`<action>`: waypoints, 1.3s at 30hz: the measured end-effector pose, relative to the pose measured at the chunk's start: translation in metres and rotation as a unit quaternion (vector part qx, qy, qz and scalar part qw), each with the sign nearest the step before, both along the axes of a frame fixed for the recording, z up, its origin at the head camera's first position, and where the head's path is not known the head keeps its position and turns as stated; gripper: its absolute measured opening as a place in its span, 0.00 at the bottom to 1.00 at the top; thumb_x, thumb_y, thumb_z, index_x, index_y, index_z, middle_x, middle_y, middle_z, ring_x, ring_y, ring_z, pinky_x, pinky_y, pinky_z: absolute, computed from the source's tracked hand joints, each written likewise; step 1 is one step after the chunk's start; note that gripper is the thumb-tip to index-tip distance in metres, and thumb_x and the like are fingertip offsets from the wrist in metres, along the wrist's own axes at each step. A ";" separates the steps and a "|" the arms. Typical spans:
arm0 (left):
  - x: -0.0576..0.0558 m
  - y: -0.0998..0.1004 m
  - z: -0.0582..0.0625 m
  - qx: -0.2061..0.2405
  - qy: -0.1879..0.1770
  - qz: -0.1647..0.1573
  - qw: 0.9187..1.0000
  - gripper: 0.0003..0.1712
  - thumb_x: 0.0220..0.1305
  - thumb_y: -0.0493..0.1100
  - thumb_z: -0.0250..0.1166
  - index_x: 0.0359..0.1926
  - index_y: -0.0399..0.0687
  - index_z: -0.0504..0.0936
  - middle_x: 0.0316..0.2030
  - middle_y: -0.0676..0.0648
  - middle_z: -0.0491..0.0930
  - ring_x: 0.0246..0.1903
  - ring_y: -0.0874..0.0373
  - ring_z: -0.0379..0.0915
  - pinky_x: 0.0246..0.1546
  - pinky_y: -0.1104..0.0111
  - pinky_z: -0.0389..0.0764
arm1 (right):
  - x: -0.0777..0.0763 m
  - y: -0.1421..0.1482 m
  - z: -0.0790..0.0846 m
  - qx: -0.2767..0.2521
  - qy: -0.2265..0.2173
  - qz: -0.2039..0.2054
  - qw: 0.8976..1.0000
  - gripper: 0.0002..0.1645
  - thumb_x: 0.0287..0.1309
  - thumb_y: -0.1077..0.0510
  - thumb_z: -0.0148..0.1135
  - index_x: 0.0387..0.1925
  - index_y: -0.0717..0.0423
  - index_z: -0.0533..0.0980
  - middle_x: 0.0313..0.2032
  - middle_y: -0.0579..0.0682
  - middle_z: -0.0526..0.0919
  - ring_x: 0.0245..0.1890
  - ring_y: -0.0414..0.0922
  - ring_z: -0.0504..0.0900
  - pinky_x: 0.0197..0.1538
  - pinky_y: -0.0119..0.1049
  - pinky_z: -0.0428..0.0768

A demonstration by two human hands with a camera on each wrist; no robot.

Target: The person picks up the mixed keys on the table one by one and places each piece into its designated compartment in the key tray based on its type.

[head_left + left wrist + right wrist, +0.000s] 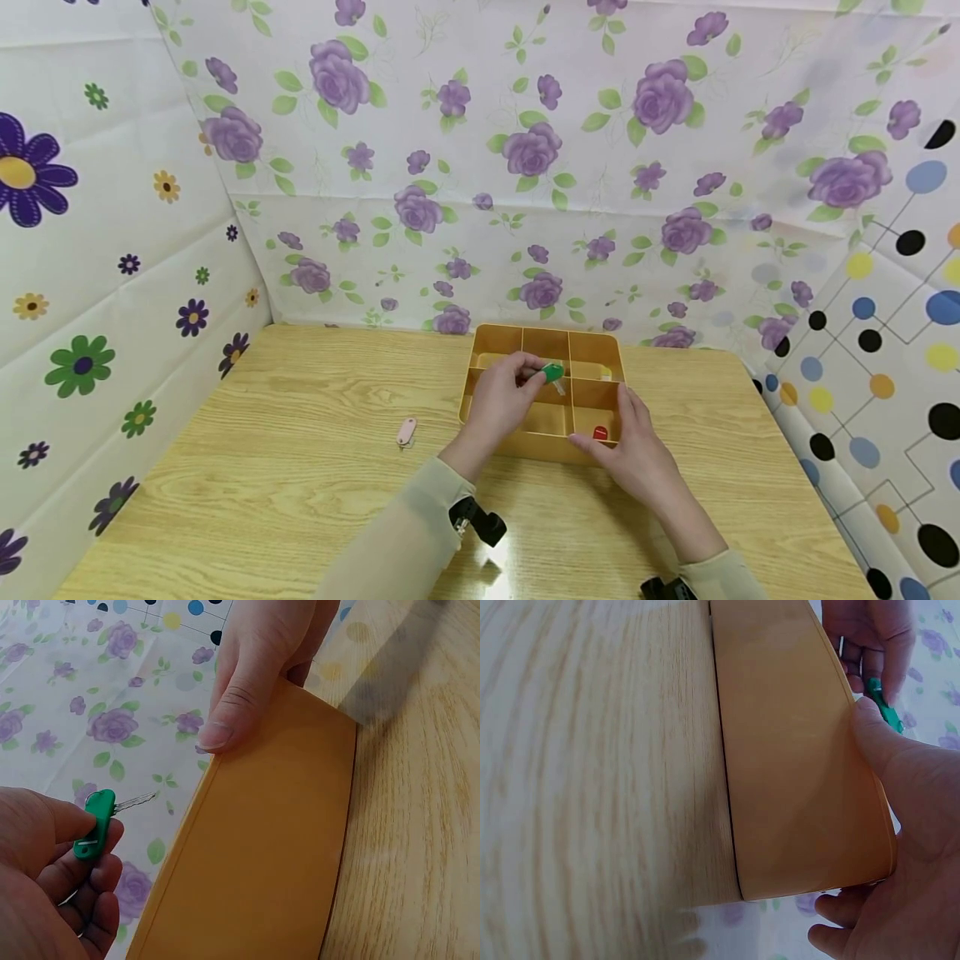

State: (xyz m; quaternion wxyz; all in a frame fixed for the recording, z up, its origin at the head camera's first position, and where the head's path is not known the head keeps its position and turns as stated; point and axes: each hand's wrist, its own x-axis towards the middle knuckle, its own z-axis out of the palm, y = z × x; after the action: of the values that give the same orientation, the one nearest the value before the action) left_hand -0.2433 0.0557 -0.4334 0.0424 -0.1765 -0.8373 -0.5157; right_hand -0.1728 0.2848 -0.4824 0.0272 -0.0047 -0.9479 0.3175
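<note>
Between thumb and fingers my left hand [500, 395] pinches a green key tag [95, 823], from which a silver key [135, 802] sticks out. This hand is over the middle of a yellow-orange divided box [525, 447] on the table. My right hand [640, 447] grips the box's near right corner, its thumb at the front rim and its fingers along the right side. A red tag [601, 432] lies in the front right compartment, and a small yellow object [606, 374] in the back right one. The left hand hides part of the left and middle compartments.
On the wooden table [322, 467], left of the box, lies a pink key tag [407, 431] with a key. Behind the table hangs a cloth with purple roses [532, 150]. Patterned cloths also hang at the left and right sides.
</note>
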 end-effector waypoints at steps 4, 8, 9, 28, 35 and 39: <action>0.000 0.000 -0.003 -0.008 -0.006 0.004 1.000 0.07 0.81 0.43 0.70 0.53 0.52 0.90 0.40 0.58 0.88 0.37 0.61 0.80 0.40 0.63 0.83 | 0.001 0.000 0.001 0.001 0.001 0.002 1.000 0.80 0.65 0.17 0.64 0.88 0.64 0.36 0.86 0.72 0.43 0.71 0.78 0.72 0.63 0.72 0.79; -0.001 0.002 -0.006 -0.012 -0.013 0.009 1.000 0.07 0.81 0.44 0.69 0.54 0.51 0.90 0.40 0.58 0.88 0.39 0.61 0.81 0.42 0.61 0.84 | 0.001 0.000 0.001 0.000 0.004 0.003 1.000 0.80 0.66 0.18 0.64 0.88 0.65 0.36 0.85 0.72 0.43 0.71 0.78 0.72 0.63 0.73 0.79; -0.002 0.002 -0.007 -0.013 -0.014 0.011 1.000 0.08 0.81 0.44 0.69 0.54 0.51 0.90 0.41 0.58 0.88 0.39 0.61 0.82 0.43 0.61 0.84 | 0.001 0.000 0.001 -0.001 0.004 0.004 1.000 0.79 0.66 0.18 0.64 0.88 0.65 0.36 0.85 0.72 0.43 0.71 0.78 0.72 0.63 0.73 0.79; -0.005 0.000 -0.016 -0.032 0.006 0.020 0.999 0.13 0.84 0.52 0.66 0.56 0.53 0.89 0.43 0.58 0.87 0.41 0.60 0.80 0.47 0.61 0.84 | 0.001 -0.001 0.001 -0.001 0.003 0.004 1.000 0.79 0.67 0.20 0.66 0.88 0.65 0.36 0.85 0.72 0.43 0.72 0.77 0.71 0.65 0.73 0.77; -0.006 -0.003 -0.015 -0.027 0.025 0.024 0.999 0.14 0.84 0.50 0.65 0.57 0.49 0.89 0.44 0.55 0.87 0.43 0.58 0.80 0.48 0.61 0.84 | 0.000 -0.001 0.001 0.001 0.001 0.000 1.000 0.80 0.66 0.18 0.65 0.89 0.64 0.36 0.86 0.71 0.42 0.73 0.77 0.69 0.67 0.73 0.75; -0.007 -0.006 -0.014 -0.026 0.025 0.031 0.999 0.13 0.84 0.50 0.66 0.57 0.50 0.89 0.45 0.54 0.87 0.43 0.58 0.80 0.48 0.61 0.84 | 0.000 0.000 0.001 0.003 0.000 -0.002 1.000 0.81 0.64 0.15 0.63 0.89 0.63 0.36 0.86 0.71 0.42 0.74 0.77 0.68 0.68 0.74 0.74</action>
State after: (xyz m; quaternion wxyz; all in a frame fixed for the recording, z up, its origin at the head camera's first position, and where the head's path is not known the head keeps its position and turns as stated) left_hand -0.2499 0.0497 -0.4478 0.0740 -0.1645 -0.8544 -0.4874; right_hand -0.1729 0.2848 -0.4819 0.0281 -0.0062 -0.9489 0.3144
